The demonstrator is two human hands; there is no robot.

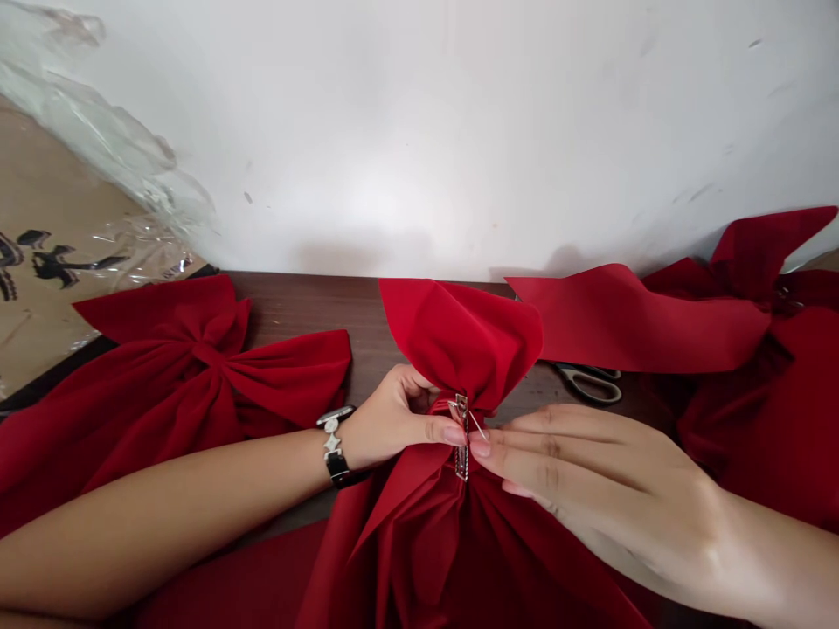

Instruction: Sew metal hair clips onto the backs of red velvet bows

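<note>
A red fabric bow (468, 336) stands on end in front of me, gathered tight at its middle. Across that gather lies a metal hair clip (461, 450), with a thin pale sliver sticking out at its right side. My left hand (406, 415), with a watch on the wrist, wraps around the bow's waist, its thumb pressing on the clip. From the right, my right hand (590, 472) pinches at the clip's edge, fingers together; exactly what lies between the fingertips is hidden. Long red tails (419, 533) hang below both hands.
Another finished-looking red bow (210, 354) lies at left on the dark wooden table (288, 306). Scissors (593, 384) lie partly under a red strip (642, 319) at right, beside more red fabric (773, 402). A cardboard box (58, 218) with clear plastic stands far left; a white wall (419, 131) rises behind.
</note>
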